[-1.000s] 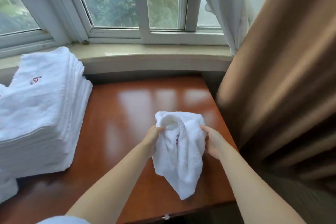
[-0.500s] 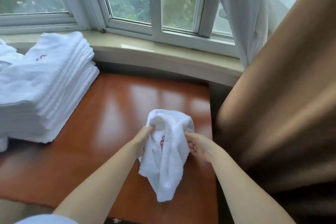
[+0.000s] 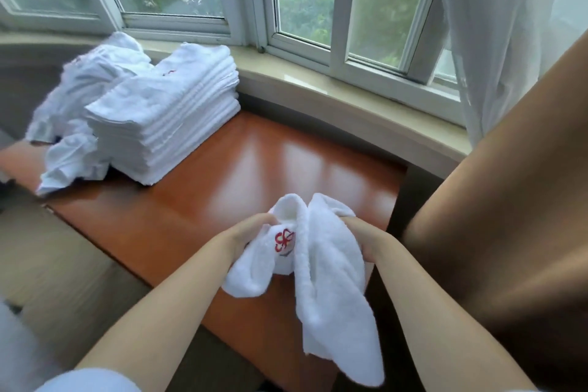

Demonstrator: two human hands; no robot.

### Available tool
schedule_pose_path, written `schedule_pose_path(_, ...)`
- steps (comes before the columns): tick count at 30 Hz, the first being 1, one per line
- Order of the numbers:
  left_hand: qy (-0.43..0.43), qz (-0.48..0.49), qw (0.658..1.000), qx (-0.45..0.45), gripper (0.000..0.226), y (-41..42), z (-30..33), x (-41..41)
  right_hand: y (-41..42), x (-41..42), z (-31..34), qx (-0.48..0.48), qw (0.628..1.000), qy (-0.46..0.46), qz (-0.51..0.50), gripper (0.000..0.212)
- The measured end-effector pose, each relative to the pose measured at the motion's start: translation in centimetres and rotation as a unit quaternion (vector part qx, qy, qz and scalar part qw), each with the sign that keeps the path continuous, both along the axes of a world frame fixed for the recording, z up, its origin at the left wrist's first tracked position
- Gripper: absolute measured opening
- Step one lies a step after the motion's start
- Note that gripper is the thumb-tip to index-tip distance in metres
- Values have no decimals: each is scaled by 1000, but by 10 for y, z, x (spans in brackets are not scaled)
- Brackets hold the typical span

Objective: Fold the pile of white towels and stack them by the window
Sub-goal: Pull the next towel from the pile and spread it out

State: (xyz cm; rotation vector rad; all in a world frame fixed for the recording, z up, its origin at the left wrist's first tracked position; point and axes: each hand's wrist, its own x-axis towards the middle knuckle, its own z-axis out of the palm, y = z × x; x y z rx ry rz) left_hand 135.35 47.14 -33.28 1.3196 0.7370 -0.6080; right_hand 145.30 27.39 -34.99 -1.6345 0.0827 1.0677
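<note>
Unfolded towel held up, ready to be spread for folding

Both hands gripped one bunched white towel (image 3: 321,267) above the wooden table (image 3: 197,216): left hand (image 3: 251,232) and right hand (image 3: 359,235) each clamped on an upper edge; next, the corners likely needed finding and pulling apart. It hung limp, soft, red logo showing, with the folded stack (image 3: 165,124) well apart by the window (image 3: 318,0)

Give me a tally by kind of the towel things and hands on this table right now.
Neat stack of folded white towels: 1
Loose heap of unfolded white towels: 1
Unfolded white towel with red embroidery, held by both hands: 1
Hands: 2, left hand and right hand
Total: 5
</note>
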Motion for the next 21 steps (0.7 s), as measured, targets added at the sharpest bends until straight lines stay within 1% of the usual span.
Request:
schedule_pose_path(1,-19,7,999,29,16,7,6,8,5,7,2,3,1000,3,-2,23)
schedule_pose_path(2,-59,39,995,69,18,15,10,19,10,14,4,17,1000,2,-11,20)
schedule_pose_path(3,-118,80,981,132,28,25,11,33,15,23,5,38,999,-3,-36,18)
schedule_pose_path(4,-176,107,956,206,40,37,9,50,19,34,4,66,995,-7,-76,18)
schedule_pose_path(5,-211,111,930,280,52,51,4,67,24,44,3,94,989,-15,-117,16)
schedule_pose_path(6,-212,85,907,355,64,63,0,84,28,54,-1,104,984,-31,-139,14)
schedule_pose_path(7,-176,57,891,414,74,75,-7,97,32,62,-7,86,985,-46,-140,14)
schedule_pose_path(8,-128,43,881,454,79,82,-17,106,35,68,-19,48,989,-56,-130,17)
schedule_pose_path(9,-84,46,881,464,78,87,-28,112,37,70,-31,7,991,-61,-120,22)
schedule_pose_path(10,-65,61,895,438,67,86,-41,115,38,72,-45,-24,991,-67,-117,29)
schedule_pose_path(11,-57,84,915,390,47,80,-54,114,38,72,-58,-46,989,-76,-119,36)
schedule_pose_path(12,-47,102,936,334,22,69,-66,110,38,71,-71,-64,986,-90,-125,39)
schedule_pose_path(13,-30,113,951,287,7,59,-76,106,38,71,-81,-84,982,-101,-136,39)
schedule_pose_path(14,-5,133,960,246,13,50,-87,103,38,70,-87,-110,976,-122,-143,33)
schedule_pose_path(15,21,157,965,209,14,43,-96,101,38,70,-90,-143,968,-150,-142,33)
schedule_pose_path(17,39,218,960,172,17,34,-111,98,38,68,-89,-188,957,-195,-103,48)
schedule_pose_path(20,47,239,956,163,15,23,-118,92,35,67,-88,-171,962,-210,-5,75)
schedule_pose_path(21,58,244,957,148,21,18,-115,88,33,65,-89,-184,957,-222,44,81)
